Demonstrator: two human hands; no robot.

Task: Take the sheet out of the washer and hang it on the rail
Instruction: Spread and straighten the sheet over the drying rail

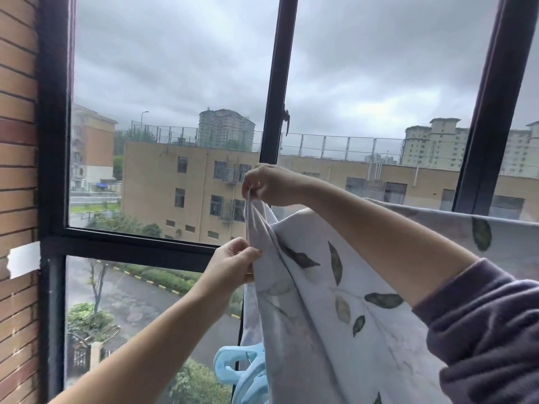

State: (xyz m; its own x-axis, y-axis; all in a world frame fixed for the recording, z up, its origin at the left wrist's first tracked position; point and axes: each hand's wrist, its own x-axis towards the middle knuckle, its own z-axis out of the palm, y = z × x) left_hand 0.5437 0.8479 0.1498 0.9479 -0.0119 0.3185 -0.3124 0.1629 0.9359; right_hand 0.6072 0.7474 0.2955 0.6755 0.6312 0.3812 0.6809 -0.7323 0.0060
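One sheet [320, 301] is held up in front of a window, draped from the upper right down to the bottom edge of the view. What it hangs over cannot be made out. It is thin, pale cloth, softly creased, printed with scattered dark and faded green leaves on fine stems.

Two bare hands work at its left edge. The right hand [267, 185] is the higher one, its fingers [248, 189] curled narrow and pinching a gathered corner so the cloth falls in tight folds below. The left hand [232, 265], just beneath, pinches the same edge between thumb and fingertips. The right forearm lies across the cloth and ends in a soft, greyish-purple sleeve [481, 330].

Pale blue plastic pegs [233, 371], smooth and rounded, show beside the sheet's lower edge; their number cannot be told.

The window frame [55, 141] is dark metal with three uprights. A brick wall [17, 112] at the left bears one strip of white tape [23, 259].
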